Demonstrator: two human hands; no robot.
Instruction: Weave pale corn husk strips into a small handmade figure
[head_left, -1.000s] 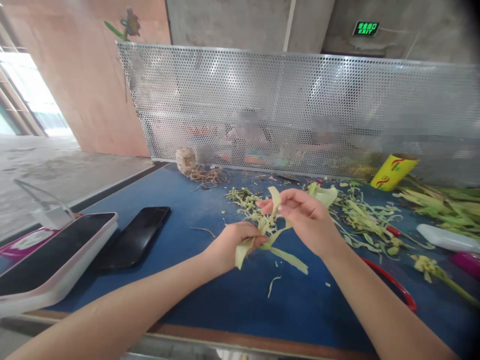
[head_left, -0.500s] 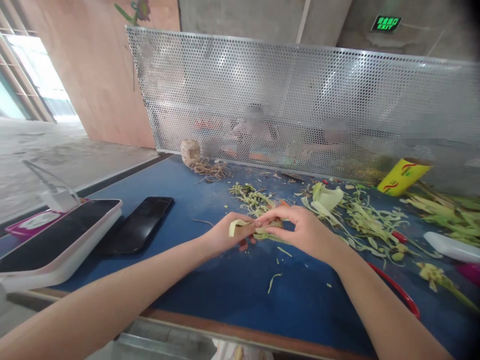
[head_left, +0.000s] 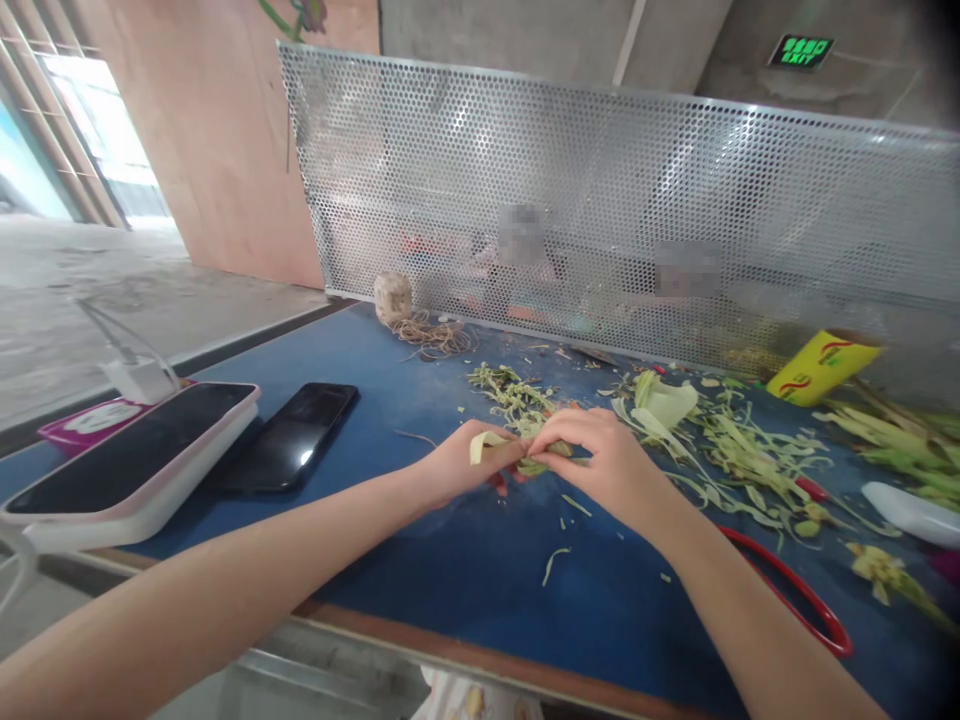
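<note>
My left hand and my right hand meet low over the blue table, both pinched on one pale green leaf strip. A curled end of the strip sticks up above my left fingers, and a small folded wad of it sits between the two thumbs. Something small and red shows under my left fingers. Behind my hands lies a heap of green leaf scraps.
A black phone and a white-edged device lie at the left. A ball of twine stands by the perforated metal screen. A yellow tube, a red loop and long leaves are at the right.
A second ago the strip hung long from my raised hands. Both hands have come down near the table and the strip is now gathered small between them. The view has shifted slightly.
</note>
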